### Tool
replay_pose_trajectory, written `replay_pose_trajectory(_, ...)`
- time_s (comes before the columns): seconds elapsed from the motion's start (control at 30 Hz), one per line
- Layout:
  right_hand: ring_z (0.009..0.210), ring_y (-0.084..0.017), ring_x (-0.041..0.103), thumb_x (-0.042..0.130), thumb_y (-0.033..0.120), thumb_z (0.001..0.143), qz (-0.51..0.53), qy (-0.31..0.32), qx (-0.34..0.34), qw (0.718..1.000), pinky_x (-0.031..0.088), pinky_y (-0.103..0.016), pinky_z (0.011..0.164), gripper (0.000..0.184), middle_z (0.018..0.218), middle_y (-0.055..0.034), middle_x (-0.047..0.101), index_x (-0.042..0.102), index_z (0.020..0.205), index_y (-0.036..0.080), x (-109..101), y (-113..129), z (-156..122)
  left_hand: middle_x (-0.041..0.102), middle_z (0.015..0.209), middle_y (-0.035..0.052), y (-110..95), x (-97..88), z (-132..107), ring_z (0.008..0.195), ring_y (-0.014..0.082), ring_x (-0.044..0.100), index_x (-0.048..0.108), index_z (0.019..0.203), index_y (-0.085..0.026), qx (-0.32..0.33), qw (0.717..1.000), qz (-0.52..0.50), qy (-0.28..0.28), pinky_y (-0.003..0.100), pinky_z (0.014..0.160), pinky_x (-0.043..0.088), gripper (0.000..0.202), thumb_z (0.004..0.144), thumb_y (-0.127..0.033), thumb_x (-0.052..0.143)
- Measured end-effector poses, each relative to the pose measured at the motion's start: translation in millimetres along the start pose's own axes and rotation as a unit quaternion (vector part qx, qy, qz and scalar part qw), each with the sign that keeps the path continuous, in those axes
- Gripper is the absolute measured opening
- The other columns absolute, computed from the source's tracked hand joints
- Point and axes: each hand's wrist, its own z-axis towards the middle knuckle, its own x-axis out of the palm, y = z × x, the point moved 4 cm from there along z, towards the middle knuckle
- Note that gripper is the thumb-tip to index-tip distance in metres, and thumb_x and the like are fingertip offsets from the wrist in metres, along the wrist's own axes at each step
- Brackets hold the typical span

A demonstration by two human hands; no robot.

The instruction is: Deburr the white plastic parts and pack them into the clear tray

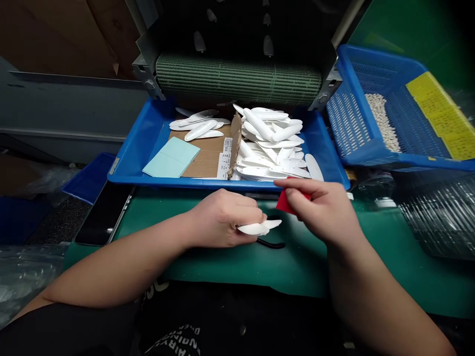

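Your left hand pinches a white piece low over the green mat, your right hand pinches a red tab beside it, and the blue tray, heaped with more, sits just beyond, within easy reach.

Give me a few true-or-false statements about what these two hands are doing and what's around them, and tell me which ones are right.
1. The left hand holds a white oblong piece. True.
2. The right hand holds a pale blue card. False: it holds a red piece; the pale blue card lies in the tray.
3. A pile of white oblong pieces lies in a blue tray. True.
4. Both hands are inside the tray. False: they are in front of its rim, above a green mat.
5. The blue mesh basket is full of red pieces. False: it holds small pale granules.
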Motion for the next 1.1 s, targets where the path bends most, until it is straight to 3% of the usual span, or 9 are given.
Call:
replay_pose_trajectory(0.07,0.072,-0.011,0.064,0.066,0.022,0.092,0.004,-0.005,-0.03,1.0,0.047,-0.016,0.062,0.023,0.082,-0.0014,0.072,0.083,0.106,0.025,-2.2,4.6,-0.7,0.061,0.068,-0.0009,-0.9,0.3,-0.3,0.065,0.0101,0.055,0.066,0.078,-0.022,0.003,0.999,0.037,0.004,0.026,0.061,0.035,0.019,0.094,-0.03,0.062)
replay_pose_trajectory(0.17,0.067,-0.011,0.063,0.065,0.025,0.092,0.004,0.104,-0.033,0.994,0.046,-0.016,0.058,0.025,0.079,0.0002,0.072,0.083,0.109,0.026,6.3,5.9,-1.8,0.061,0.068,-0.0009,-3.8,0.7,0.4,0.065,0.0101,0.055,0.064,0.075,-0.021,0.018,0.995,0.098,0.014,0.027,0.06,0.033,0.024,0.095,-0.032,0.06)
replay_pose_trajectory(0.3,0.066,-0.01,0.062,0.065,0.022,0.088,-0.091,-0.029,-0.033,0.995,0.047,-0.018,0.06,0.027,0.081,0.0018,0.072,0.083,0.107,0.025,-1.3,3.1,-1.0,0.059,0.068,-0.0023,-5.7,-0.1,1.3,0.066,0.0096,0.054,0.061,0.074,-0.021,0.022,0.99,0.14,0.02,0.028,0.06,0.031,0.025,0.096,-0.032,0.058)
replay_pose_trajectory(0.4,0.078,-0.014,0.068,0.065,0.027,0.091,-0.061,0.064,-0.045,0.995,0.051,-0.019,0.066,0.028,0.088,0.0006,0.074,0.082,0.112,0.025,7.2,3.4,-2.4,0.06,0.071,-0.0027,-5.7,-0.4,0.9,0.068,0.0096,0.054,0.06,0.075,-0.022,0.023,0.986,0.16,0.03,0.029,0.059,0.03,0.021,0.095,-0.028,0.059)
replay_pose_trajectory(0.53,0.065,-0.012,0.063,0.065,0.024,0.088,-0.134,-0.028,-0.041,0.99,0.047,-0.021,0.058,0.028,0.08,0.0022,0.072,0.083,0.11,0.026,0.3,4.9,-2.1,0.059,0.071,-0.0035,-5.1,-3.2,1.0,0.068,0.0094,0.054,0.058,0.077,-0.022,0.018,0.983,0.178,0.029,0.03,0.059,0.03,0.019,0.095,-0.029,0.059)
replay_pose_trajectory(0.67,0.071,-0.014,0.068,0.064,0.035,0.093,-0.079,0.068,-0.074,0.992,0.049,-0.023,0.06,0.03,0.085,0.0021,0.073,0.081,0.116,0.028,9.5,0.3,-1.0,0.06,0.072,-0.0035,-6.5,-2.1,0.2,0.068,0.0091,0.054,0.051,0.073,-0.022,0.009,0.984,0.175,0.04,0.029,0.059,0.032,0.025,0.095,-0.031,0.057)
replay_pose_trajectory(0.8,0.053,-0.011,0.057,0.062,0.037,0.089,-0.202,-0.096,-0.118,0.968,0.043,-0.026,0.053,0.031,0.077,0.0048,0.071,0.082,0.111,0.029,7.0,-7.9,2.0,0.065,0.077,-0.0031,-4.9,-4.0,-6.1,0.075,0.0095,0.06,0.059,0.086,-0.024,0.001,0.995,0.093,0.023,0.025,0.065,0.039,0.016,0.092,-0.038,0.063)
replay_pose_trajectory(0.93,0.056,-0.01,0.059,0.06,0.041,0.095,-0.155,-0.088,-0.125,0.976,0.045,-0.025,0.056,0.03,0.081,0.0067,0.072,0.08,0.116,0.032,14.0,-8.9,1.1,0.07,0.099,0.0019,13.9,-33.4,-9.4,0.084,0.0085,0.064,0.063,0.113,-0.023,-0.124,0.984,-0.079,-0.099,0.02,0.074,0.047,0.025,0.089,-0.029,0.063)
replay_pose_trajectory(1.1,0.061,-0.015,0.062,0.052,0.044,0.095,-0.173,-0.029,-0.111,0.978,0.045,-0.03,0.059,0.038,0.089,0.0042,0.074,0.08,0.118,0.03,18.4,-5.4,3.3,0.052,0.064,-0.0068,72.2,-90.9,-6.0,0.059,0.0091,0.055,0.051,0.108,-0.025,-0.354,0.888,-0.163,-0.243,0.02,0.063,0.047,0.02,0.089,-0.031,0.05)
